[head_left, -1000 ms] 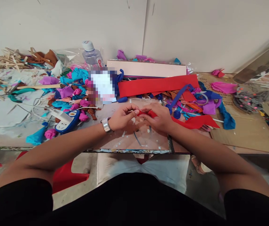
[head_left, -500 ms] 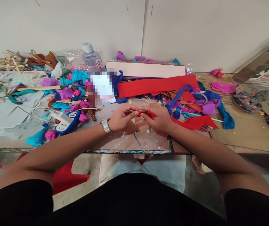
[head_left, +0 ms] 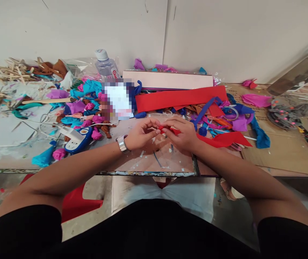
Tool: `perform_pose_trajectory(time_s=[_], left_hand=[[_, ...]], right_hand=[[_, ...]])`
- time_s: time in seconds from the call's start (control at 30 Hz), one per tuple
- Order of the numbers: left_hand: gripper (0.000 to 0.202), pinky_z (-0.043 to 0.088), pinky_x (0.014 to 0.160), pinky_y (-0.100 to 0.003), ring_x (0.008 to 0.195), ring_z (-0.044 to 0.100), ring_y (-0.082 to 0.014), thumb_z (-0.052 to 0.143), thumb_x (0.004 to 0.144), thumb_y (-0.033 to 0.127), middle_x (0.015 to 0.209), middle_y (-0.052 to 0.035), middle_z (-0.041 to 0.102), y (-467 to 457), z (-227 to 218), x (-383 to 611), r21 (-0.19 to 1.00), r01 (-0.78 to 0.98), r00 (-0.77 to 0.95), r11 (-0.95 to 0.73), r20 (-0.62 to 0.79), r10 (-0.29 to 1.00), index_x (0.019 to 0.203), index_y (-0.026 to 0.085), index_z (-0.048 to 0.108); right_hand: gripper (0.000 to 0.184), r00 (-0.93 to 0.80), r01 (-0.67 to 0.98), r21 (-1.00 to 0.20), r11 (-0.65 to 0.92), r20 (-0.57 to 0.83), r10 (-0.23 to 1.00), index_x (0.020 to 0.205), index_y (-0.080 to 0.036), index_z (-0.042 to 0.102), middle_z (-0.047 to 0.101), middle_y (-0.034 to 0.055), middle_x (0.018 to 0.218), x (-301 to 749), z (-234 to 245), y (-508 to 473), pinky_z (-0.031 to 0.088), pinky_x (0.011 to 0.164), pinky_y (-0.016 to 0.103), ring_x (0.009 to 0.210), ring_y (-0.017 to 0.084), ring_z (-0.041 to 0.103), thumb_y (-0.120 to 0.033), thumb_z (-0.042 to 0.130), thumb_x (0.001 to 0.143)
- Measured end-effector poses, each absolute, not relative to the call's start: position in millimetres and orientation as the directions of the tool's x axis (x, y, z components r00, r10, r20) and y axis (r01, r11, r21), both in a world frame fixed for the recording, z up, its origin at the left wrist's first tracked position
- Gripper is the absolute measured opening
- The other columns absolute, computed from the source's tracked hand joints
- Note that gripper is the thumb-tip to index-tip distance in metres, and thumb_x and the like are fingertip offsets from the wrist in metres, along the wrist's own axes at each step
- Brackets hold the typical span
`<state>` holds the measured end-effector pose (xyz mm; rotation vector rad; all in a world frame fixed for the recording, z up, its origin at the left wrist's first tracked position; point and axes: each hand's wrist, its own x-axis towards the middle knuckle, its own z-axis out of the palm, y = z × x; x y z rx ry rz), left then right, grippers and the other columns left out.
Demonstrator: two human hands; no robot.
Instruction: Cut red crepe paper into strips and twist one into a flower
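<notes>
Over the front of the table, my left hand (head_left: 143,133) and my right hand (head_left: 181,133) meet at the fingertips. Between them they pinch the end of a red crepe paper strip (head_left: 224,139). From there the strip passes under my right hand and trails off to the right across the table. The pinched end looks small and bunched, mostly covered by my fingers. Behind my hands lie wide red strips (head_left: 181,99) on a heap of coloured scraps. A blue strip (head_left: 205,109) curls beside them.
On the left are a white-and-blue power strip (head_left: 78,141), rolled paper flowers (head_left: 59,154), green-handled pliers (head_left: 19,114) and wooden sticks (head_left: 19,70). A plastic bottle (head_left: 107,66) stands behind a pixelated phone (head_left: 118,100). Flat cardboard (head_left: 283,151) and a dark bottle (head_left: 294,75) are on the right.
My fingers have shifted slightly on the red strip's end, and a bit more red shows between them. The view has moved a touch; the rest stays put.
</notes>
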<state>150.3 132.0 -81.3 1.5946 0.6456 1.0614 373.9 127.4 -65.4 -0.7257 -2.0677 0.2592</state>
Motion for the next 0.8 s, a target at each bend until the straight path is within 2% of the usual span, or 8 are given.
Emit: perform_pose_trajectory(time_s=[0.23,0.47,0.63,0.8], left_hand=[[0.038,0.055,0.082,-0.027,0.091,0.068,-0.0142,0.082,0.091,0.047,0.106,-0.0063,0.072,135.1,-84.2,148.2,0.948,-0.103,0.482,-0.301,0.312,0.819,0.11,0.018,0.065],[0.031,0.056,0.087,-0.028,0.096,0.066,-0.0151,0.072,0.099,0.044,0.111,-0.0075,0.069,136.4,-90.7,145.9,0.929,-0.031,0.515,-0.368,0.33,0.791,0.116,0.019,0.066],[0.027,0.057,0.091,-0.031,0.105,0.066,-0.0177,0.07,0.1,0.041,0.114,-0.0083,0.067,133.2,-89.5,144.8,0.862,0.015,0.424,-0.507,0.453,0.784,0.117,0.02,0.064],[0.022,0.058,0.086,-0.03,0.094,0.067,-0.0154,0.074,0.098,0.038,0.104,-0.0063,0.07,133.5,-87.0,145.1,0.812,0.047,0.386,-0.581,0.522,0.761,0.107,0.019,0.067]], right_hand=[[0.015,-0.458,0.398,-0.449,0.8,0.658,0.597,0.106,-0.024,0.072,0.079,0.0064,0.103,375.7,-67.0,129.4,0.059,0.089,0.038,0.098,0.022,0.073,-0.035,0.062,0.106],[0.013,-0.478,0.404,-0.425,0.81,0.657,0.583,0.105,-0.024,0.071,0.076,0.0069,0.102,374.9,-67.5,130.1,0.057,0.09,0.039,0.097,0.023,0.071,-0.033,0.062,0.105],[0.011,-0.505,0.436,-0.341,0.833,0.674,0.54,0.105,-0.023,0.071,0.077,0.0068,0.1,375.6,-64.1,130.3,0.056,0.087,0.038,0.095,0.023,0.071,-0.032,0.064,0.105],[0.016,-0.527,0.457,-0.301,0.837,0.667,0.527,0.103,-0.022,0.072,0.077,0.0072,0.097,376.6,-63.8,131.1,0.054,0.086,0.038,0.091,0.023,0.07,-0.037,0.064,0.106]])
